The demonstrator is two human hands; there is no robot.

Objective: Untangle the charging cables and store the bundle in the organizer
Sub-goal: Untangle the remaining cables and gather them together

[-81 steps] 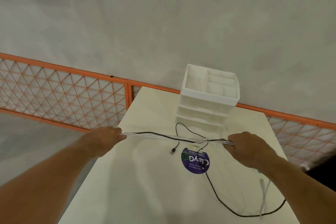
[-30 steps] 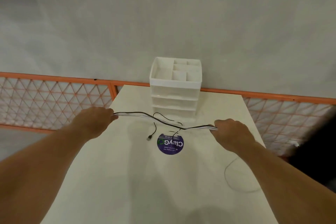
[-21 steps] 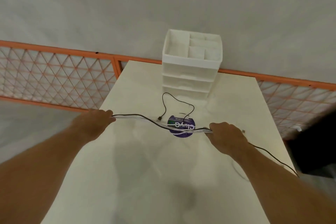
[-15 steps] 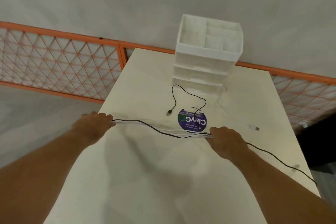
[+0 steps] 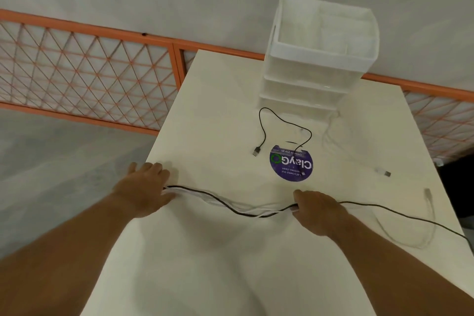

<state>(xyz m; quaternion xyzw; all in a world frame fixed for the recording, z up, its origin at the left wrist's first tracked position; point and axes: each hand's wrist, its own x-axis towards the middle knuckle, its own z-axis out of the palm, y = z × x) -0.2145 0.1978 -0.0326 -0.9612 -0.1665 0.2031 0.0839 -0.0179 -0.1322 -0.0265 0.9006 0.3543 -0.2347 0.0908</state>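
A bundle of black and white charging cables [image 5: 230,204] sags on the white table [image 5: 205,264] between my two hands. My left hand [image 5: 146,187] holds its left end near the table's left edge, fingers spread over it. My right hand [image 5: 316,209] grips the right end. A black tail [image 5: 410,218] and a white tail [image 5: 400,238] trail right from that hand. A black loop with a USB plug [image 5: 257,150] lies ahead, near the white organizer [image 5: 318,59] with drawers and open top compartments.
A round purple sticker [image 5: 291,163] lies on the table in front of the organizer. A white cable plug [image 5: 384,172] rests at the right. An orange mesh fence [image 5: 77,79] runs behind the table. The table's right edge is close to the trailing cables.
Both hands have lowered the cable bundle from the air onto the table and come nearer to me. The bundle has gone slack. The view has tilted down.
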